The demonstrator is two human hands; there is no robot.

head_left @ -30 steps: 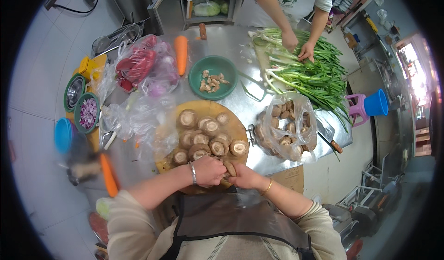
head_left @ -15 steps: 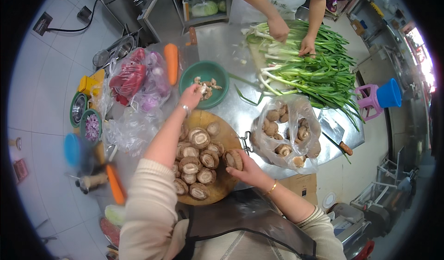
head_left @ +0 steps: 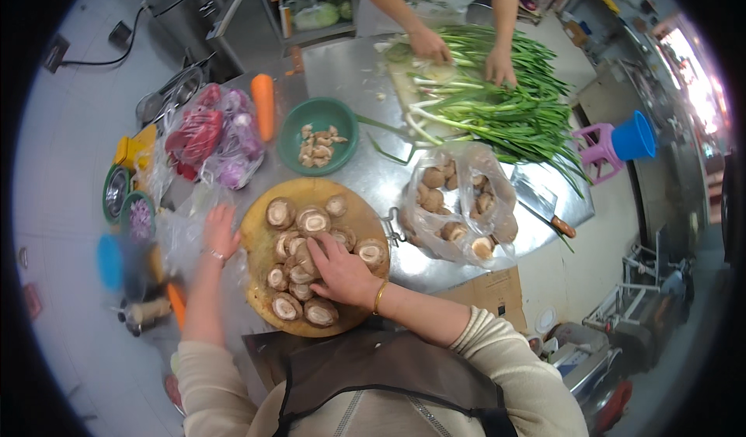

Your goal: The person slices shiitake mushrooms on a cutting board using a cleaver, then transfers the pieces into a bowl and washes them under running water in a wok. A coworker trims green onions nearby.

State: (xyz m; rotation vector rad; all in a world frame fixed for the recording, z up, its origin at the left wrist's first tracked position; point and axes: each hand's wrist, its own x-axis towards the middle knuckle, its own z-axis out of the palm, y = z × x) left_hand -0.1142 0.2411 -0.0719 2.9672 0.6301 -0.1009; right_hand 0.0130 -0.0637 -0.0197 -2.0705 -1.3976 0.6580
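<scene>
Several brown mushrooms (head_left: 313, 220), most with their pale gilled undersides and cut stems up, lie on a round wooden cutting board (head_left: 256, 204). My right hand (head_left: 346, 272) rests over the middle of them, fingers and thumb spread and touching the caps. Left of the board, my left hand (head_left: 223, 233) lies by a crumpled clear plastic bag (head_left: 183, 231), its fingers stretched out and slightly blurred. Beyond the board stands a green bowl (head_left: 291, 157) with cut mushroom stems (head_left: 317, 148) inside. More mushrooms sit in an open clear bag (head_left: 497, 173) to the right.
Across the steel table (head_left: 373, 180), a co-worker's hands (head_left: 430, 44) handle long green leafy stalks (head_left: 505, 118). A carrot (head_left: 263, 106) and bagged red and purple vegetables (head_left: 206, 134) lie at left. A wooden-handled knife (head_left: 562, 226) sits near the right edge.
My left hand has moved from the green bowl to the plastic bag at left. My right hand has released its mushroom and shifted left onto the pile. The view has shifted slightly.
</scene>
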